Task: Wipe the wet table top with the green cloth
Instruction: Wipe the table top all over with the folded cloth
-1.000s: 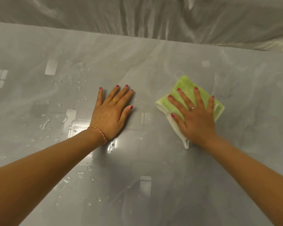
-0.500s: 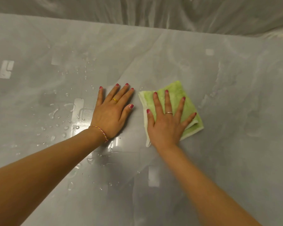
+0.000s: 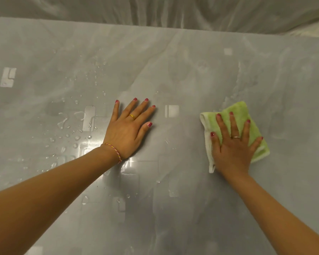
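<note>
The folded green cloth with a white edge lies flat on the glossy grey table top, right of centre. My right hand presses on it with fingers spread straight, covering its lower middle. My left hand rests flat on the bare table at the centre, fingers straight, a hand's width left of the cloth. Water drops lie scattered left of my left hand, and several more sit near the front.
A crumpled clear plastic sheet runs along the table's far edge. Bright light reflections show on the wet surface. A smeared wet streak lies beyond the cloth on the right.
My right hand slid the cloth left until it was close beside my left hand, then back to the right. My left hand stayed pressed in place.
</note>
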